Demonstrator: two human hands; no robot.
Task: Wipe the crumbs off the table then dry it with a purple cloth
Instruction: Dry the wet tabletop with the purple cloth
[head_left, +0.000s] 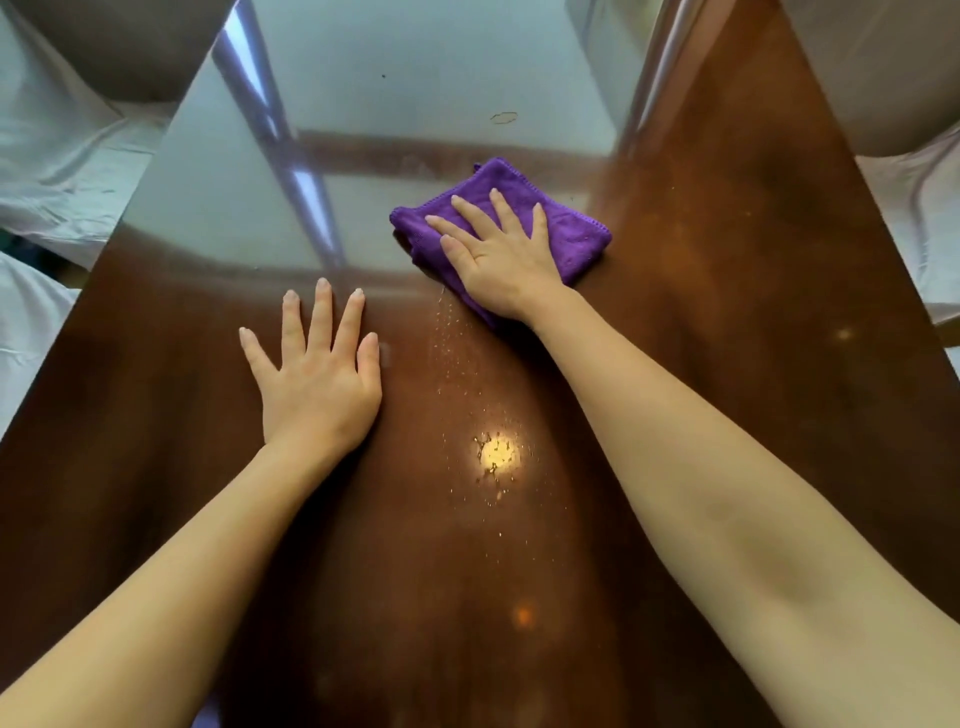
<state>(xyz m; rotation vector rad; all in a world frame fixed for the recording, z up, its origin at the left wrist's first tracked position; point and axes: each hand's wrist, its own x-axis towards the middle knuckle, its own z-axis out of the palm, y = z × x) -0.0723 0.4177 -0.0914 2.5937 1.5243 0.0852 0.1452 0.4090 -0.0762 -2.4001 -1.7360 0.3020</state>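
Note:
A folded purple cloth (576, 228) lies on the glossy brown table (727, 364), right of centre. My right hand (498, 254) presses flat on top of it, fingers spread, palm covering the cloth's near edge. My left hand (317, 369) rests flat on the bare tabletop to the left, fingers apart, holding nothing. A trail of small water droplets (467, 384) runs from the cloth's near edge toward me, ending around a bright light reflection (496, 454). No crumbs are clearly visible.
The far half of the table reflects a window and a frame. White fabric-covered seats stand at the far left (67, 171) and far right (904, 104). The table's side edges slant outward toward me.

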